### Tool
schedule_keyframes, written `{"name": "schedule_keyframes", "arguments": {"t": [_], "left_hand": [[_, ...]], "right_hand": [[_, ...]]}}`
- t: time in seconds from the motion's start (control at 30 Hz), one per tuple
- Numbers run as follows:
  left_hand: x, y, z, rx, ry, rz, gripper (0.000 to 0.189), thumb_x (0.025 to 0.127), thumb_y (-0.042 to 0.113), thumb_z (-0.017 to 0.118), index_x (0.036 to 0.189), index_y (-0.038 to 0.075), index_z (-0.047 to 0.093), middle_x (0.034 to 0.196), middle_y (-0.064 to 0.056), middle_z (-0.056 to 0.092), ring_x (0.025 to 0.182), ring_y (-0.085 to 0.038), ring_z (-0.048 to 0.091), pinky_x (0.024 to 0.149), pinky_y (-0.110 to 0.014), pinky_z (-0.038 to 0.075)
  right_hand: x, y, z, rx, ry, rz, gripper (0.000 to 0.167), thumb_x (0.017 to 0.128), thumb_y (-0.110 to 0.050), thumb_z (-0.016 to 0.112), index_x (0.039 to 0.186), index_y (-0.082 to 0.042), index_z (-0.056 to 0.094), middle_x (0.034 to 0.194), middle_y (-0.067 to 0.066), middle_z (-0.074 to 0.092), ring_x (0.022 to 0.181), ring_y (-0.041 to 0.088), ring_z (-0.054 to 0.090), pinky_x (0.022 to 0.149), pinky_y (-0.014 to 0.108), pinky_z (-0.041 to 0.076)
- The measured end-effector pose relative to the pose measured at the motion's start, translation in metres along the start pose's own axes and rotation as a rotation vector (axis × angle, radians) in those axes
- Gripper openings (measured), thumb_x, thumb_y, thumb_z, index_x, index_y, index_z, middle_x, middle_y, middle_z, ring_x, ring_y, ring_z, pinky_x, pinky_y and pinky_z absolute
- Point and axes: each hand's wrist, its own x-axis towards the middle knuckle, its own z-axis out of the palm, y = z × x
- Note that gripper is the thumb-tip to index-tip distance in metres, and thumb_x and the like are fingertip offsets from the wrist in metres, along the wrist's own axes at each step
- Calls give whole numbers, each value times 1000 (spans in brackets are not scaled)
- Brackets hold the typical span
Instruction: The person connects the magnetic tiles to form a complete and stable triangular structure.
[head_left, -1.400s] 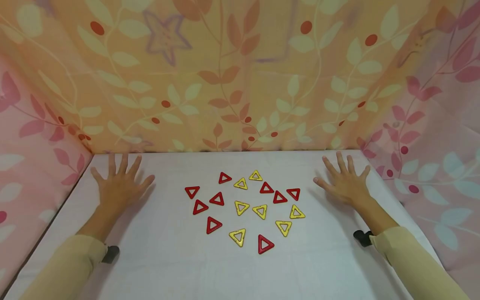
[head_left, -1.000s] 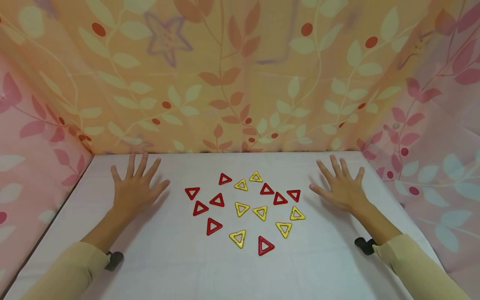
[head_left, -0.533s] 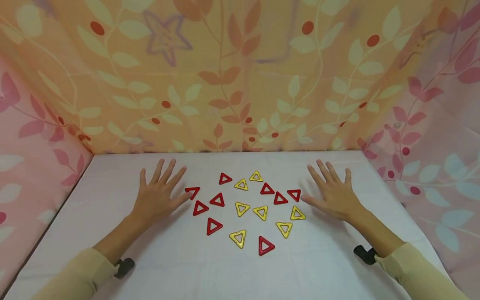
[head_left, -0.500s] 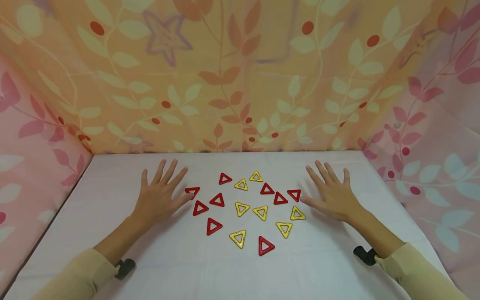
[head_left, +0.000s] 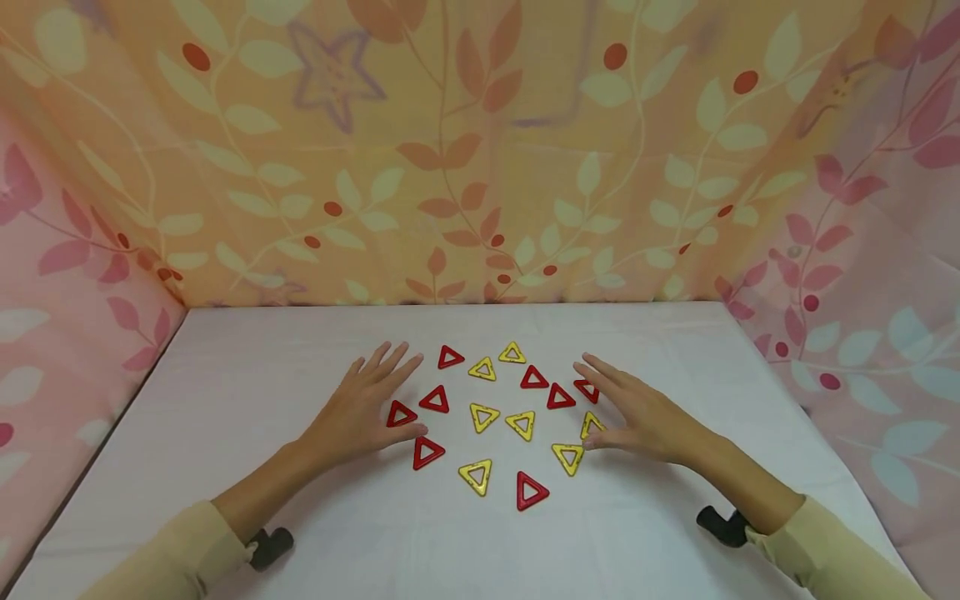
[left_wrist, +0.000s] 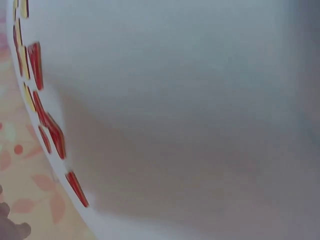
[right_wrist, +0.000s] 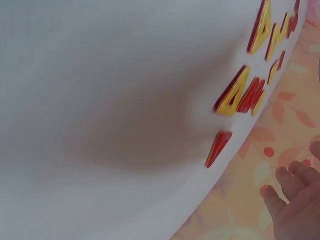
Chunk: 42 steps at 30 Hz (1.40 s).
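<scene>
Red triangles (head_left: pixel 520 492) and yellow triangles (head_left: pixel 484 478) — each a frame with an open centre — lie flat in a loose scatter, tips turned different ways. A red one lies nearest the person; at the right edge, one of each colour is partly covered.

Head view looks forward and down from above, farthest back: white tabletop (head_left: pixel 375 550) below, leafy backdrop (head_left: pixel 480 150) across upper half. Wrist views sit low, tilted, close over tabletop. All share triangles (left_wrist: pixel 36 67): left side in left wrist's, upper right in right wrist's.
</scene>
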Motion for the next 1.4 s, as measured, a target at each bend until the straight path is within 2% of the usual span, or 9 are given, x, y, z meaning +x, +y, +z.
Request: {"name": "schedule_keyframes", "arguments": {"t": [0.13, 0.33, 0.57, 0.67, 0.83, 0.97, 1.17, 1.27, 1.4], "left_hand": [[-1, 8, 3, -121, -27, -17, 95, 77, 53, 81, 155, 22, 36, 163, -1, 26, 151, -31, 17, 115, -61, 21], [-3, 21, 7, -259, -60, -68, 85, 79, 44, 83, 152, 27, 42, 161, 5, 30, 150, -24, 22, 101, -59, 44], [-4, 31, 9, -422, -88, -51, 84, 76, 31, 88, 149, 25, 47, 154, 9, 42, 141, -15, 40, 106, -45, 44], [-5, 35, 12, -480, -105, -41, 86, 74, 25, 90, 149, 25, 48, 145, 4, 54, 132, -17, 51, 100, -42, 49], [-5, 41, 19, -510, -138, -70, 85, 75, 23, 89, 149, 28, 47, 134, -4, 63, 122, -27, 58, 95, -48, 51], [-4, 44, 24, -543, -170, -91, 82, 76, 24, 88, 148, 27, 49, 140, 0, 59, 124, -28, 57, 95, -46, 52], [-2, 49, 27, -583, -224, -65, 78, 77, 21, 87, 146, 17, 51, 142, 2, 57, 127, -17, 55, 97, -39, 51], [-2, 52, 28, -558, -253, -66, 76, 78, 23, 87, 146, 18, 52, 139, 4, 60, 127, -12, 54, 98, -37, 51], [-2, 56, 31, -538, -304, -64, 73, 79, 24, 85, 145, 20, 53, 133, 5, 64, 124, -12, 56, 97, -35, 51]], "right_hand": [[1, -9, 3, 21, -17, -34, 105, 74, -56, 82, 158, -34, 23, 163, 0, 27, 144, 28, 35, 104, 58, 41], [-1, -21, 8, 77, -32, -59, 100, 73, -53, 84, 155, -29, 34, 159, -6, 35, 141, 23, 40, 104, 55, 42], [-3, -30, 18, 238, -60, -98, 91, 72, -40, 88, 150, -25, 44, 142, -2, 56, 117, 17, 59, 96, 43, 51], [-3, -34, 23, 286, -68, -122, 88, 73, -36, 89, 149, -20, 47, 136, 2, 62, 114, 19, 62, 94, 42, 52], [-3, -40, 28, 351, -89, -145, 83, 74, -30, 89, 145, -13, 51, 127, 1, 67, 117, 17, 63, 97, 41, 51], [-3, -45, 31, 339, -132, -136, 79, 75, -33, 88, 143, -15, 53, 126, -3, 67, 116, 14, 62, 99, 38, 50], [-2, -50, 35, 332, -200, -115, 70, 78, -36, 85, 140, -17, 58, 131, -7, 63, 117, 12, 59, 99, 35, 49], [-2, -53, 37, 345, -240, -104, 65, 81, -33, 84, 139, -16, 59, 133, -9, 62, 116, 11, 59, 99, 33, 49], [-2, -56, 39, 321, -279, -83, 61, 83, -34, 82, 138, -18, 60, 132, -11, 62, 116, 9, 58, 98, 32, 49]]}}
